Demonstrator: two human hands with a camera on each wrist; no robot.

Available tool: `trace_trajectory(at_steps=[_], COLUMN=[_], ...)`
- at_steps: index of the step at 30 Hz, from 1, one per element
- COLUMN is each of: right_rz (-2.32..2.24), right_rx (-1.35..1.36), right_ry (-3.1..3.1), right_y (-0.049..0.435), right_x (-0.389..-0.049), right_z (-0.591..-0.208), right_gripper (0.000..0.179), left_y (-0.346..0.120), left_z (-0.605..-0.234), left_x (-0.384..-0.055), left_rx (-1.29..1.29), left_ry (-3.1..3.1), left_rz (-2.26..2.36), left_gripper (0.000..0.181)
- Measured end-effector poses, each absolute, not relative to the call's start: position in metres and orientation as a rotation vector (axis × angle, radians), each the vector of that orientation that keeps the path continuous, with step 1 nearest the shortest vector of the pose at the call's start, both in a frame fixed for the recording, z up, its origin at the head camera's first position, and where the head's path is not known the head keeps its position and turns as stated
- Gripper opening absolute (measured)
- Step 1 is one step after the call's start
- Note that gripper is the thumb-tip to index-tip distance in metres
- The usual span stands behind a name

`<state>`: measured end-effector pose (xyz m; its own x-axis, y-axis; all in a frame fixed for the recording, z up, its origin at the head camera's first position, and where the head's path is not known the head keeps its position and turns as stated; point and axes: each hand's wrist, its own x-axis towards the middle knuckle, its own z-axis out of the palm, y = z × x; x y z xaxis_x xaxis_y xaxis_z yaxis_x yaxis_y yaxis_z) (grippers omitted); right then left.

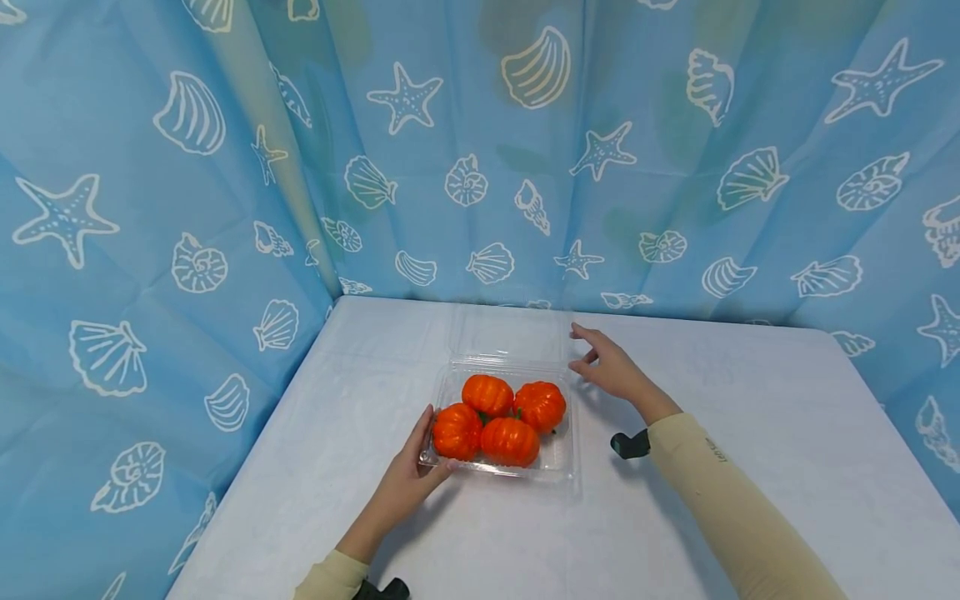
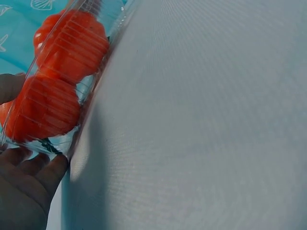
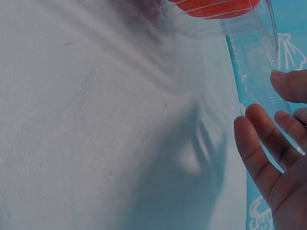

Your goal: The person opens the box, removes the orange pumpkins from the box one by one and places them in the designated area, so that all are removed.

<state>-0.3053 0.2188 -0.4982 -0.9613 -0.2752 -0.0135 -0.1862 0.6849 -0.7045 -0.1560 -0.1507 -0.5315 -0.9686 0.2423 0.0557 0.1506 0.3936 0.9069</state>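
Note:
A clear plastic clamshell box stands on the table with its lid folded back toward the curtain. Several small orange pumpkins with green stems are inside. My left hand grips the box at its near left corner, thumb on the front rim and fingers along the left wall; the left wrist view shows fingertips at the base. Beside the lid's right edge is my right hand, fingers spread and parted from the thumb. In the right wrist view its thumb is right at the clear plastic, with nothing gripped.
A white cloth covers the table. Blue curtains with white shell and starfish prints rise behind and on the left of it. A dark wrist mount sticks out from the right sleeve, another from the left.

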Motion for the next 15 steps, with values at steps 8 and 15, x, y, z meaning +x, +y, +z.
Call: trace_trajectory(at_steps=[8, 15], right_rz=[-1.105, -1.108], right_rx=[-0.302, -0.306], right_ry=[2.678, 2.663], right_y=[0.2211, 0.2206], right_x=[-0.3087, -0.3078], right_z=[-0.5056, -0.5072], right_gripper=[0.066, 0.064], left_y=[-0.1508, -0.15], left_z=[-0.5307, -0.5308], left_x=[-0.1549, -0.1551], left_rx=[0.349, 0.342], left_ry=[2.548, 2.533], left_rz=[1.64, 1.66], left_gripper=[0.094, 0.094])
